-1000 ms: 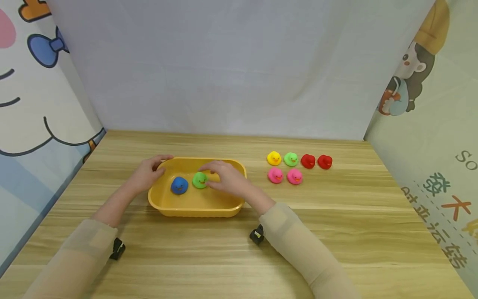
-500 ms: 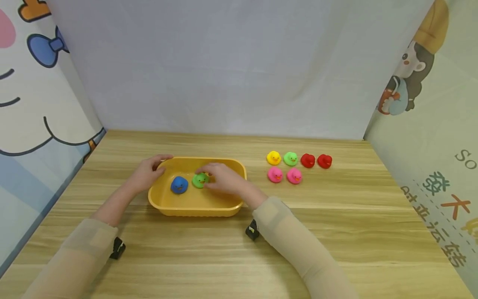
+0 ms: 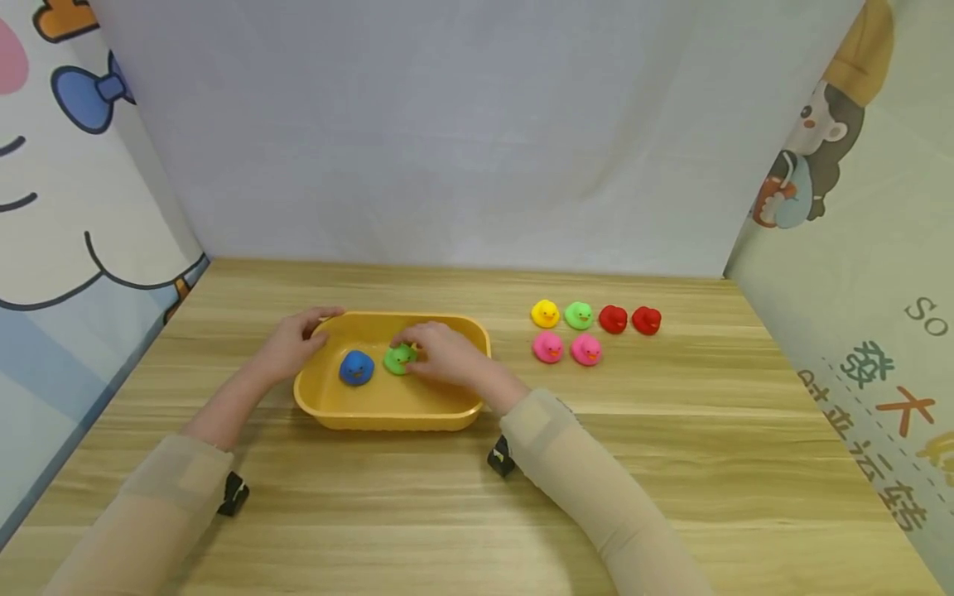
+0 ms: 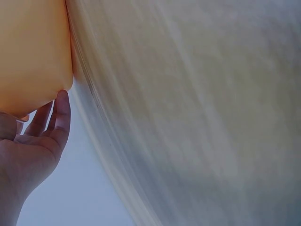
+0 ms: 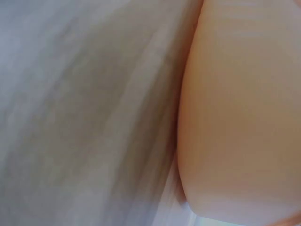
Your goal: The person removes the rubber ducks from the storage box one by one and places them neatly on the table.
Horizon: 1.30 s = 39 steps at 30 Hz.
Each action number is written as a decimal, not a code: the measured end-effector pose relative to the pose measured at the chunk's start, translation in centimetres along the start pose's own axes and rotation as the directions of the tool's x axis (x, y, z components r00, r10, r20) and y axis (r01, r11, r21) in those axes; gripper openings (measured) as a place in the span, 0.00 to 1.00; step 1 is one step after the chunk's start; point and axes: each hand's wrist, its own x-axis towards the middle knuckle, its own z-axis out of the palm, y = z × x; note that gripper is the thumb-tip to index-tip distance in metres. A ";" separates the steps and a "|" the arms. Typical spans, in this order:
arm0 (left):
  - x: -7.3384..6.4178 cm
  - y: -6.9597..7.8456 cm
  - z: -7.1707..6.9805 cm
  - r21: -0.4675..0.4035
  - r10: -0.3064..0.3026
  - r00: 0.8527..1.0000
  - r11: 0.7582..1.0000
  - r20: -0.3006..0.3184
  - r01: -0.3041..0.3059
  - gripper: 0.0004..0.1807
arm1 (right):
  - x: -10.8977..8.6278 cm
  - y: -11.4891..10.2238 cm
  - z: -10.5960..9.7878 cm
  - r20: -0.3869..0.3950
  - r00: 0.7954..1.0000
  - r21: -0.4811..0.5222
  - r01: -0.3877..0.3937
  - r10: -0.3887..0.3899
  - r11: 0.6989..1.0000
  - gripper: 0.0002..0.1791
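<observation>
A yellow plastic tub (image 3: 395, 418) stands on the wooden table, with a blue rubber duck (image 3: 357, 368) and a green rubber duck (image 3: 400, 359) inside. My left hand (image 3: 291, 346) grips the tub's left end, thumb over the rim. In the left wrist view, that hand's fingers (image 4: 62, 115) touch the tub's outer wall (image 4: 33, 52). Reaching over the right rim, my right hand (image 3: 445, 354) pinches the green duck between thumb and fingers, partly covering it. The right wrist view holds only the tub's outside (image 5: 240, 117) and table; the hand is out of sight there.
Right of the tub, a back row has a yellow duck (image 3: 546, 314), another green duck (image 3: 578, 315) and two red ducks (image 3: 614, 319). Two pink ducks (image 3: 548, 348) sit before them. A pale curtain (image 3: 462, 149) hangs behind the table (image 3: 417, 513).
My right hand has moved slightly left and its fingers have come around the green duck. The left hand, tub and other ducks have kept their places.
</observation>
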 end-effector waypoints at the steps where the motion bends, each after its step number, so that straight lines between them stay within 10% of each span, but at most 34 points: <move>1: 0.0 0.0 0.0 0.001 -0.003 1.000 1.000 0.001 0.003 0.24 | 0.0 0.0 0.0 -0.001 1.000 -0.010 -0.002 0.002 1.000 0.18; 39: -0.1 -0.1 0.0 0.036 -0.002 1.000 0.999 -0.002 0.002 0.24 | -2.8 -2.0 -5.2 0.135 0.984 0.054 0.111 -0.117 0.992 0.17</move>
